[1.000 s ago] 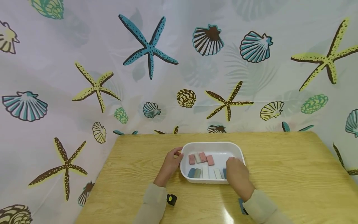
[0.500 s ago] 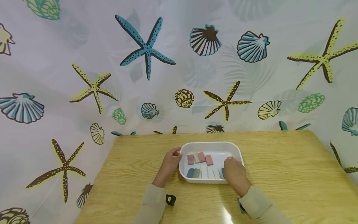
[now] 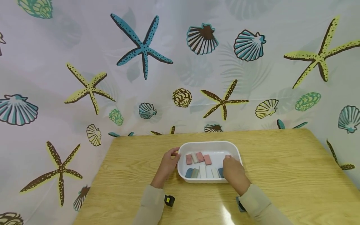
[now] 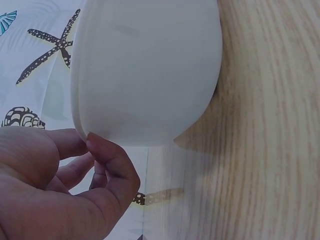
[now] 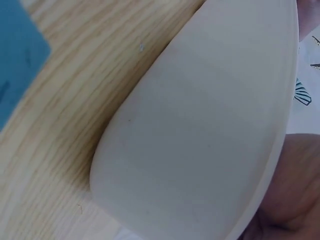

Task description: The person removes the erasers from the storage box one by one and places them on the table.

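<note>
A white plastic tub with rounded corners stands on the table. My left hand holds its left end; in the left wrist view, thumb and fingers pinch the rim. My right hand reaches over the near right rim with fingers curled. A small pink eraser-like block shows just beyond its knuckles, seemingly in its grip, though the fingertips are hidden. At the back left of the tub lie pink blocks and a pale one. Along the front are blue, grey and white blocks.
A wooden table extends around the tub. Behind it hangs a white curtain printed with starfish and shells. Part of a blue flat piece shows beside the right sleeve. A black wrist-worn device sits by the left sleeve.
The whole scene shifts slightly left in the head view. My left hand stays on the rim. My right hand stays in the tub, a little more of the pink block showing beyond it.
</note>
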`<control>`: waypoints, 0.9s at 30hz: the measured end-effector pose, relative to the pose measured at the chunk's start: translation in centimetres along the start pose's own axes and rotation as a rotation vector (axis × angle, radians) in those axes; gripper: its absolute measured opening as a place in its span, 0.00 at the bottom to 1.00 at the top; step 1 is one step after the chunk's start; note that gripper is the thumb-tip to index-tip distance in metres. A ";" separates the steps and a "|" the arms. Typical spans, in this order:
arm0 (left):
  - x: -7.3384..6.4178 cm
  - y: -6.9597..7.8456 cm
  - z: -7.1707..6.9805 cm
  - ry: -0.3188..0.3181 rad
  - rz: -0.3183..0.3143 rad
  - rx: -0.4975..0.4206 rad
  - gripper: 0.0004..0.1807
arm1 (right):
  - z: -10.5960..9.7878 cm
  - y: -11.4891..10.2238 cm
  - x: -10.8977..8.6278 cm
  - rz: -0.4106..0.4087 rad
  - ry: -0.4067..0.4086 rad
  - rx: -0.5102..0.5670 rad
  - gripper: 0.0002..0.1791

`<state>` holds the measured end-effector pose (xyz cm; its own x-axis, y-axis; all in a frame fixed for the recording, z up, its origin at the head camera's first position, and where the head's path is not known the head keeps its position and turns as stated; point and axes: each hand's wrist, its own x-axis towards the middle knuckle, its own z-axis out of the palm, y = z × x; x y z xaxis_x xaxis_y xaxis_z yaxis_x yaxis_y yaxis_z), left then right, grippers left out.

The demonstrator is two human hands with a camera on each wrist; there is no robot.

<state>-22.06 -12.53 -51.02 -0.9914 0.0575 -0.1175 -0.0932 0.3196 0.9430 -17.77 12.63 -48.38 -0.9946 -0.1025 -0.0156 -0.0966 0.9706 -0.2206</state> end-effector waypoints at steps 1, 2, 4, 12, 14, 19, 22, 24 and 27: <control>0.0 0.0 0.0 0.002 -0.002 0.001 0.19 | 0.0 0.0 0.1 0.009 -0.013 0.004 0.07; 0.0 0.0 0.0 0.003 -0.005 0.001 0.19 | 0.1 0.0 0.1 0.016 -0.018 0.011 0.07; 0.0 0.0 0.0 0.006 -0.008 0.000 0.19 | 0.3 0.1 0.3 0.033 -0.037 0.021 0.08; 0.0 -0.2 0.1 0.004 0.000 -0.006 0.19 | 0.7 0.1 0.4 0.021 -0.007 0.007 0.06; 0.0 -0.1 0.0 0.005 0.003 -0.007 0.19 | 0.7 0.1 0.4 0.022 0.009 0.021 0.07; -0.1 0.0 0.0 0.009 0.007 -0.006 0.19 | 1.0 0.2 0.5 0.034 0.019 0.062 0.16; -0.1 0.0 -0.1 0.006 0.001 -0.009 0.19 | 1.2 0.3 0.6 0.061 0.021 0.108 0.18; -0.1 0.0 0.0 0.007 -0.002 -0.008 0.19 | 1.2 0.4 0.6 0.072 0.020 0.152 0.18; -0.1 0.0 0.0 0.007 0.000 -0.008 0.19 | 0.6 0.4 0.4 0.083 -0.006 0.276 0.15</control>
<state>-21.99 -12.53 -51.01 -0.9920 0.0510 -0.1151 -0.0937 0.3116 0.9456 -18.18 12.81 -49.10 -0.9984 -0.0274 -0.0499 -0.0004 0.8796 -0.4757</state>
